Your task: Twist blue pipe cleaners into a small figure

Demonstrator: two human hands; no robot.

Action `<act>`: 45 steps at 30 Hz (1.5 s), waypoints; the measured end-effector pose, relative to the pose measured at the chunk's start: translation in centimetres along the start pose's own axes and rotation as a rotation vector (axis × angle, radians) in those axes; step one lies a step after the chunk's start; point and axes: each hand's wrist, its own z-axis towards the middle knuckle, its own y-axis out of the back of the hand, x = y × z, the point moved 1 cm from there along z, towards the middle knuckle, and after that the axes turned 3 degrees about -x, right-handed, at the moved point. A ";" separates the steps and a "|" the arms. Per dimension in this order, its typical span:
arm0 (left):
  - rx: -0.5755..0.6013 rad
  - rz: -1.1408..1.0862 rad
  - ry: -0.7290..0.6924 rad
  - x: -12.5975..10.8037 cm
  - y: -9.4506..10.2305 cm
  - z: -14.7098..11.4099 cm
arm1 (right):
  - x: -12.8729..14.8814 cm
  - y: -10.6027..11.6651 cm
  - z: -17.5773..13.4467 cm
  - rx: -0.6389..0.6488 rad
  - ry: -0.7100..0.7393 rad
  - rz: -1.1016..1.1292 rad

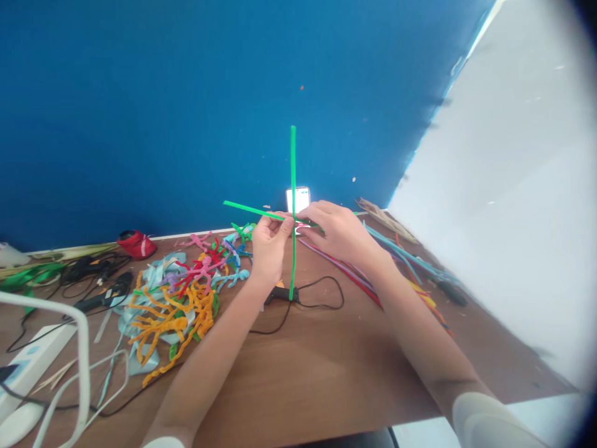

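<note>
Two green pipe cleaners (293, 162) cross each other in front of me, one upright and one lying roughly level. My left hand (272, 239) pinches them near the crossing between thumb and fingers. On the other side, my right hand (329, 227) has its fingers bent around the level one, close to the crossing; its fingertips are partly hidden. The lower end of the upright pipe cleaner hangs in front of a black tool with a cord (282, 294), perhaps a glue gun, on the table. Behind my hands a lit phone (298, 199) leans at the wall.
Left on the brown table (317, 367) lie orange twisted pipe cleaners (172, 317), small colourful figures (205, 267), pale blue ribbon (161, 270) and a red item (136, 244). A white power strip (40, 361) and cables sit nearer. Loose pipe cleaners (405, 258) lie right.
</note>
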 end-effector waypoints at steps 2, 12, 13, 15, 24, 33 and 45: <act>-0.050 -0.058 0.088 -0.1 0.0 0.0 | 0.1 -0.3 0.0 -0.010 0.037 -0.101; -0.102 -0.104 0.248 -0.6 0.2 -0.1 | 0.3 -1.5 0.1 -0.059 0.061 -0.135; -0.095 -0.078 0.219 -0.7 0.2 -0.1 | 0.2 -1.7 0.1 -0.094 0.022 -0.057; -0.073 -0.019 0.152 -0.8 0.1 -0.1 | 0.2 -2.1 0.1 -0.172 -0.084 0.138; 0.002 0.245 -0.115 -0.3 0.4 -0.5 | 1.1 -3.1 0.5 -0.333 -0.535 0.570; -0.058 0.103 -0.097 -0.6 -0.1 -0.3 | 0.8 -3.7 0.4 -0.315 -0.428 0.621; -0.074 0.052 0.028 0.3 0.0 -0.5 | 1.2 -4.1 0.0 -0.472 -0.414 0.493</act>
